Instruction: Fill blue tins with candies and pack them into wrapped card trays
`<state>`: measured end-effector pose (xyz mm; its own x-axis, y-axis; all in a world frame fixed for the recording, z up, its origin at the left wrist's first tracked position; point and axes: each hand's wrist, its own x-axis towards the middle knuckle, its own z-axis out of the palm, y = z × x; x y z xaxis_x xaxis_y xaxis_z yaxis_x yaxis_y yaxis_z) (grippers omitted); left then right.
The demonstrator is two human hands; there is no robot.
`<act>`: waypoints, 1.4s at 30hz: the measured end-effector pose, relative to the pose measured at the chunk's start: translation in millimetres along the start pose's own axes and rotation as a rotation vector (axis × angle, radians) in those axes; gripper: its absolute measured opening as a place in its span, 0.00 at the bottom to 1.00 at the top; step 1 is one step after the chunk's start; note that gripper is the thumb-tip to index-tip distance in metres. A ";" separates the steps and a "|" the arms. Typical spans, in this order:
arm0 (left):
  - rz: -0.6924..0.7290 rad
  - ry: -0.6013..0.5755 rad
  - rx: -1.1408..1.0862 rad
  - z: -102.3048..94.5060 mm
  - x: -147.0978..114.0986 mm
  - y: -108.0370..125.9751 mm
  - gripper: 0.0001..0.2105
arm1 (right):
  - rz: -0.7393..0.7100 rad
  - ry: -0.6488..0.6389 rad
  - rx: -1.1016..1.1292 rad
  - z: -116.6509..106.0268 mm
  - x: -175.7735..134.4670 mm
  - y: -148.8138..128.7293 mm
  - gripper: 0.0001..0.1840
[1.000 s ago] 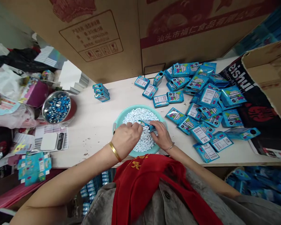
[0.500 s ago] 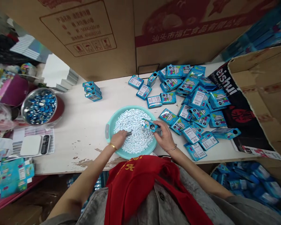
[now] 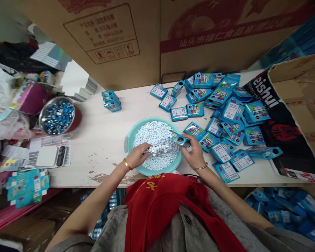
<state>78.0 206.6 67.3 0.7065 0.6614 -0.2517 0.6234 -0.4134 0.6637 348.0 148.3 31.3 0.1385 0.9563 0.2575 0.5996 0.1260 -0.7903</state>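
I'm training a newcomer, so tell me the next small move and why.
Probably bring the left hand toward the small blue box: white pellets are bunched by that hand, and the right hand holds the box over the right side of the teal bowl.

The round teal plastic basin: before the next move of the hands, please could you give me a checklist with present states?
1. Round teal plastic basin rests on the white table: ok.
2. Small white round pellets are in the basin: ok.
3. Right hand grips a small blue printed carton: ok.
4. Carton upright: not ok, tilted.
5. What the left hand holds: cannot tell, blurred.
6. Carton's fill: cannot tell.
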 end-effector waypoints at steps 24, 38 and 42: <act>-0.074 -0.259 0.774 -95.2 7.4 120.6 0.07 | -0.167 -0.174 0.136 41.1 -15.7 -12.6 0.23; -0.032 0.093 0.418 -101.3 42.7 -29.1 0.13 | 0.013 -0.081 -0.023 35.5 44.6 33.6 0.31; -0.329 0.183 0.565 -141.4 45.2 -108.4 0.13 | 0.189 -0.132 -0.314 4.2 63.7 127.2 0.41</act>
<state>-5.1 369.9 83.6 0.4131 0.8833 -0.2214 0.9106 -0.4032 0.0906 429.8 226.3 -55.1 0.1788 0.9833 0.0338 0.7885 -0.1227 -0.6026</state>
